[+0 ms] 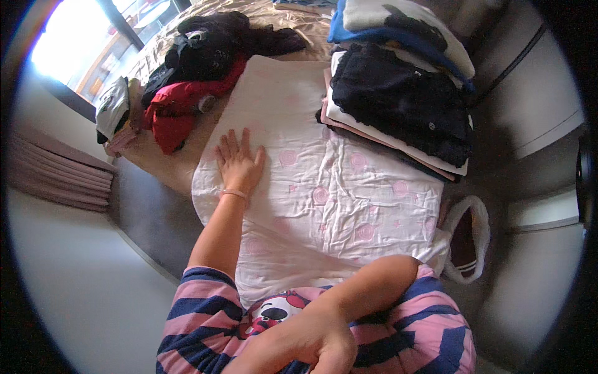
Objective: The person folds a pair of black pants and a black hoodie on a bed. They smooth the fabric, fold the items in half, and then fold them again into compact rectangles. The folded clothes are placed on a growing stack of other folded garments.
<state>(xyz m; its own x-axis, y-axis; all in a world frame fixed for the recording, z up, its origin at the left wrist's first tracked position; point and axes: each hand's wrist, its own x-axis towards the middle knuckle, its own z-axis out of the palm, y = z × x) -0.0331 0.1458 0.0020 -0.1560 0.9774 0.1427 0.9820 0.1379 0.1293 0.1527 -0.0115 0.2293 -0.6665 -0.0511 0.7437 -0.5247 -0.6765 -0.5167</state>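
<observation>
My left hand [239, 161] lies flat on a white cotton cloth [299, 205] printed with pink swirls and stars, its fingers spread. The cloth is smooth around this hand, wrinkled toward the middle, and hangs toward me at the front. My right forearm crosses before my striped top; the right hand [303, 339] is close to my body at the lower edge, its fingers partly cut off by the frame. Whether it holds anything is hidden. A folded black garment [402, 103] tops a stack resting on the cloth's right side.
Behind that stack are folded blue and white textiles [402, 28]. Black garments [210, 51] and a red garment [175, 105] lie loosely at left on a beige bedsheet [187, 163]. A white plastic bag [481, 233] hangs open at right. A pinkish curtain [60, 168] is at far left.
</observation>
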